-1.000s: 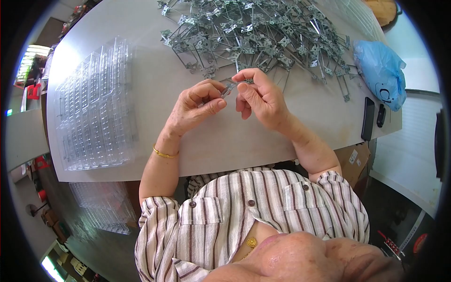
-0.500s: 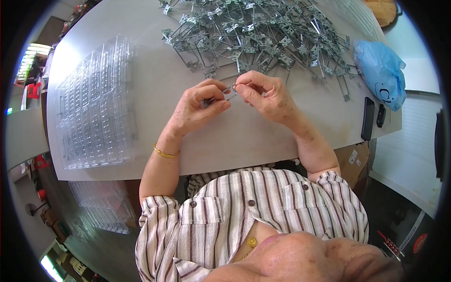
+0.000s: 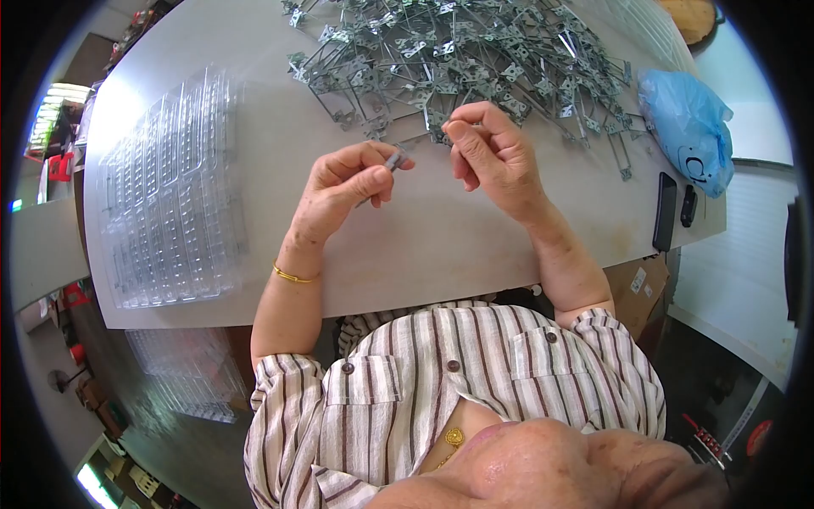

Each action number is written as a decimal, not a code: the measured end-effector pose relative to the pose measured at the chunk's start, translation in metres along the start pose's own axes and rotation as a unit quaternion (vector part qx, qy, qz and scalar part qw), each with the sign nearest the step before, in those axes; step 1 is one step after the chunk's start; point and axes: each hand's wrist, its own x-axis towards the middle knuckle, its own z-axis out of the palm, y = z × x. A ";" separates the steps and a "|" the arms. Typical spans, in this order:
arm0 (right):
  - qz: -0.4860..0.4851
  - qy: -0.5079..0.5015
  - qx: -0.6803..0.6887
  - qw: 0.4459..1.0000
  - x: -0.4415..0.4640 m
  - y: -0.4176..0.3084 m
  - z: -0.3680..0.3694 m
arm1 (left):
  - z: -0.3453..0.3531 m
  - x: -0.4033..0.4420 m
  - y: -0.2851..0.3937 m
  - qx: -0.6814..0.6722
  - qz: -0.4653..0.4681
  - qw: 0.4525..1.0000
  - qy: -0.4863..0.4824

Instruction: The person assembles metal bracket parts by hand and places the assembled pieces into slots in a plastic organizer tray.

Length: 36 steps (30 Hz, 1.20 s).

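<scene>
My left hand (image 3: 346, 182) is closed on a small grey metal piece (image 3: 393, 161), pinched between thumb and fingers, with its thin end showing below the hand. Apart from it, my right hand (image 3: 492, 157) is raised to the right with thumb and index finger pressed together; whatever may be between those fingertips is too small to make out. Just beyond both hands lies a tangled heap of metal brackets with thin rods (image 3: 466, 64), its near edge close behind the right fingertips.
Stacked clear plastic trays (image 3: 174, 195) lie on the table (image 3: 407, 263) at the left. At the right are a blue plastic bag (image 3: 688, 127), a black phone-like object (image 3: 665, 212) and a small black item (image 3: 688, 206). A cardboard box (image 3: 636, 293) stands below the right edge.
My hands have moved apart. The right one has lifted away toward the heap, while the left has drawn slightly left, keeping hold of the metal piece.
</scene>
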 end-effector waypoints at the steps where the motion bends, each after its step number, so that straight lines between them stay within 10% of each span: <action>1: 0.004 -0.019 -0.015 1.000 0.000 0.002 0.000 | -0.001 0.001 -0.001 -0.011 0.007 1.000 0.007; 25: 0.024 -0.037 -0.100 0.994 -0.004 0.007 0.009 | -0.005 0.001 -0.003 0.041 0.010 0.999 0.018; 36: 0.194 -0.154 0.146 0.958 0.006 -0.004 -0.003 | 0.003 -0.002 0.002 0.086 -0.018 0.996 -0.005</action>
